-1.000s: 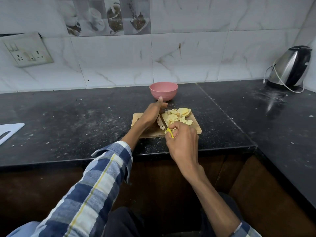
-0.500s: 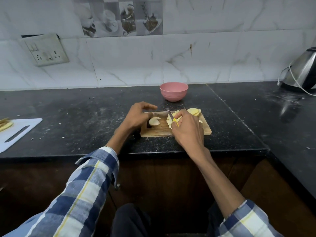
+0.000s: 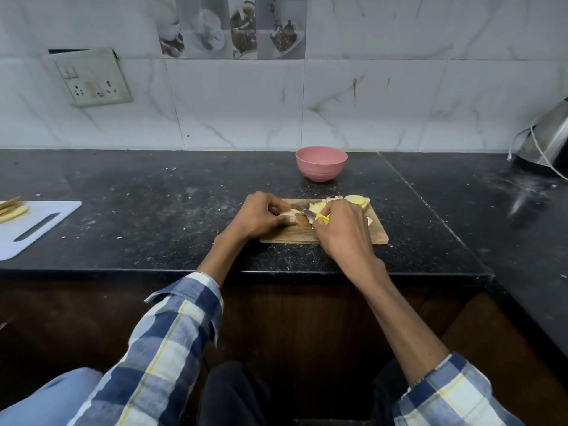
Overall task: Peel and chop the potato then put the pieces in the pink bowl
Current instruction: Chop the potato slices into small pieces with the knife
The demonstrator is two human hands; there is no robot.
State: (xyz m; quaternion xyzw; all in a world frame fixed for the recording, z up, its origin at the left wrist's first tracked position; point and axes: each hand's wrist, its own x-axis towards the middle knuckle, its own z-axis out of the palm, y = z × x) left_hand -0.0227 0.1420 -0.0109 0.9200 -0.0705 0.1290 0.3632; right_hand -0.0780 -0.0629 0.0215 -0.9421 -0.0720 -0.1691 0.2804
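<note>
- the wooden cutting board (image 3: 353,238) lies on the black desk (image 3: 153,216), near the front edge
- the left hand (image 3: 261,218) is over the left end of the board, its fingers curled down, and it pinches a pale potato piece (image 3: 289,213) against the wood
- the right hand (image 3: 341,229) is closed around the yellow handle of a small knife (image 3: 309,214); only a little of the yellow shows between the fingers
- the knife blade points to the left and lies just beside the potato piece that the left hand holds; i cannot tell if the edge already touches it
- more cut potato pieces (image 3: 356,200) are in a heap at the far right part of the board, partly hidden behind the right hand
- the pink bowl (image 3: 321,163) stands upright on the desk behind the board, apart from it, close to the tiled wall; its inside is not visible from here
- at the far left a white cutting board (image 3: 37,229) lies on the desk with some yellowish slices (image 3: 12,207) on its far corner
- at the right edge a steel kettle (image 3: 550,139) with a white cord stands on the desk
- a switch plate (image 3: 92,76) is on the wall at the left
</note>
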